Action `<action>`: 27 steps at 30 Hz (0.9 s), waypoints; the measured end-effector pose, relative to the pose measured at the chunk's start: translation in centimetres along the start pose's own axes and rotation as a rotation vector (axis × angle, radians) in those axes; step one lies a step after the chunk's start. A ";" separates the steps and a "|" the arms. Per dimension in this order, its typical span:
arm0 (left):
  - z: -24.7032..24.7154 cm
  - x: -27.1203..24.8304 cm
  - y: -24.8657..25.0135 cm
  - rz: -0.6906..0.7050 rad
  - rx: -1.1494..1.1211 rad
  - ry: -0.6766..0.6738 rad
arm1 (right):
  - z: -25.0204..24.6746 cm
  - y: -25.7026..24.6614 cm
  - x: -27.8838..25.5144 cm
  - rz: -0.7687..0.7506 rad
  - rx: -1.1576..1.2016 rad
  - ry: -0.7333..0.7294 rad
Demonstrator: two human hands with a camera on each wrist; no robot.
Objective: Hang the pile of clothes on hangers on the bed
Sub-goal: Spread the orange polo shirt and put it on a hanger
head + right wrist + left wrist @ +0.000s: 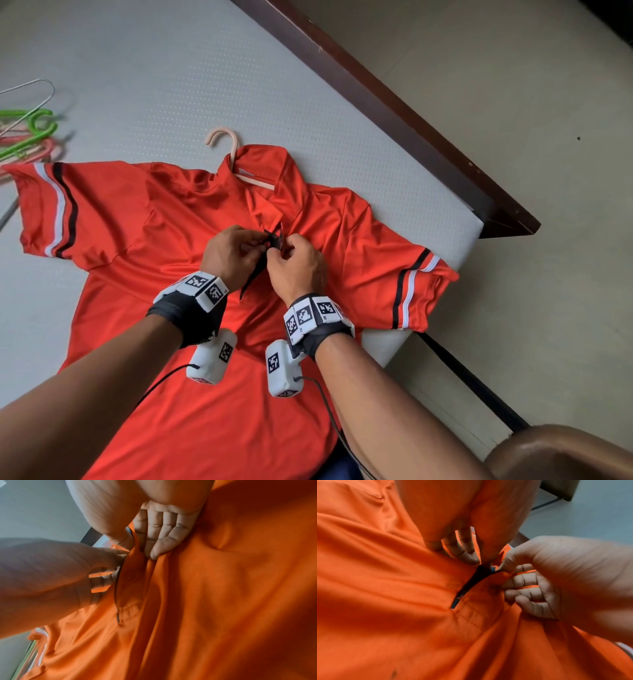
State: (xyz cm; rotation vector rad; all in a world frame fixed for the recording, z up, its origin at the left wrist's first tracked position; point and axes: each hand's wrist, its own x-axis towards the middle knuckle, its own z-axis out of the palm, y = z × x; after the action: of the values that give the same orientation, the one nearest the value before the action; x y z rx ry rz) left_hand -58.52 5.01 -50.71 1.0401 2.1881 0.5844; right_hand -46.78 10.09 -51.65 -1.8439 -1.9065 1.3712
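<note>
Both hands, left (233,253) and right (296,267), pinching orange shirt (191,394) placket; pink hanger (227,150) only overhead

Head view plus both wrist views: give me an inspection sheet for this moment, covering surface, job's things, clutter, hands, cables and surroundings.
Surface: grey mattress on a dark wooden bed frame.
Job's things: orange shirt lying flat, front up, with a pink hanger inside the collar, hook sticking out; spare hangers piled at the bed's left edge.
Clutter: nothing seen.
Hands: left hand and right hand both pinch the shirt's dark placket at the chest.
Cables: black cables run from the wrist cameras across the shirt.
Surroundings: pale floor right of the bed; a knee at lower right.
</note>
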 end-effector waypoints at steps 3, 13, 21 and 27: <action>0.2 0.5 0.3 0.029 0.097 -0.027 | -0.1 1.0 -0.3 -0.007 0.164 0.057; 0.4 -0.2 1.3 -0.146 -0.065 0.057 | 1.0 2.2 -0.7 0.060 0.355 0.046; 0.9 -0.6 0.3 -0.374 -0.428 -0.019 | 1.4 1.9 -0.3 0.122 0.432 -0.017; 0.5 -0.8 1.6 -0.425 -0.686 -0.029 | 1.0 2.4 0.2 0.151 0.439 -0.094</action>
State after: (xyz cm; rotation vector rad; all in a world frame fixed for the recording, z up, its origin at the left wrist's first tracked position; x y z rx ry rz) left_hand -56.91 5.41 -49.80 0.2159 1.8721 1.0002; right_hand -45.80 9.29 -53.94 -1.7504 -1.3733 1.7798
